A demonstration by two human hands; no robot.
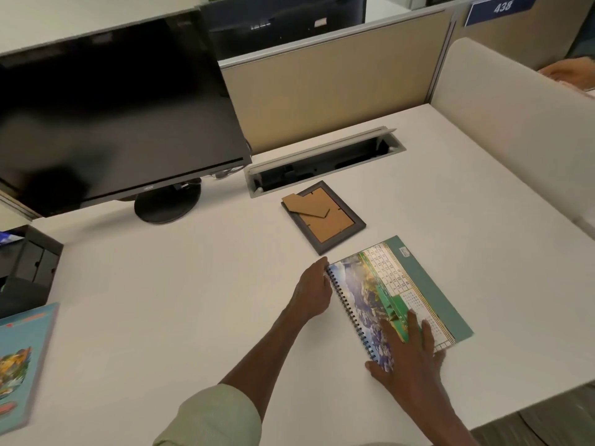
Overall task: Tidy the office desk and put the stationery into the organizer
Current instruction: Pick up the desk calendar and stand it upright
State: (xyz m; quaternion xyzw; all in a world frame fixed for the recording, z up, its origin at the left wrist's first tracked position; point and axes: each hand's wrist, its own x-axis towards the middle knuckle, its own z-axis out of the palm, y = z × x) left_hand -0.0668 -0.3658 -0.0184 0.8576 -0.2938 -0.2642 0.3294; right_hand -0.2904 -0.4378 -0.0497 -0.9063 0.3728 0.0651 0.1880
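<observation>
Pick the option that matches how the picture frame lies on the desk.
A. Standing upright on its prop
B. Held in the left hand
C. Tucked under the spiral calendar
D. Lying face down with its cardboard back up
D: the picture frame lies flat on the desk, its brown cardboard back and folded prop facing up, apart from the spiral calendar and both hands.

A white bench (161, 300) fills the scene. Beige partition panels (322, 91) wall its far side, a pale rounded divider (515, 130) stands right, and grey carpet (531, 429) shows near right.
</observation>
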